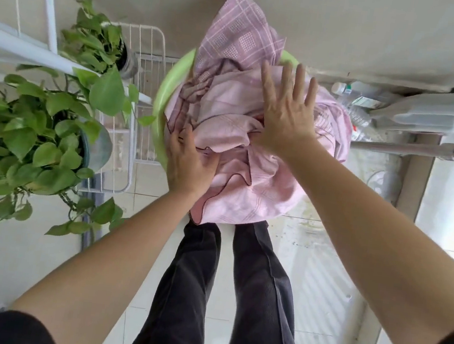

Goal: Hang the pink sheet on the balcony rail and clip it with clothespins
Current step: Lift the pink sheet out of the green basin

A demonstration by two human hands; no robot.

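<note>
The pink sheet (239, 87) lies bunched in a light green basin (167, 90) on the floor ahead of my legs, spilling over the near rim. My left hand (186, 164) rests on the near left folds, fingers curled into the fabric. Spread flat with its fingers apart, my right hand (287, 113) presses on top of the pile. A grey metal rail (423, 150) runs along the right side. No clothespins are visible.
Two leafy green potted plants (33, 136) sit on a white wire rack (132, 97) at the left. Plastic bottles (354, 101) and a grey container (433, 111) lie against the wall at the right. My dark trouser legs (232, 301) stand on the pale tiled floor.
</note>
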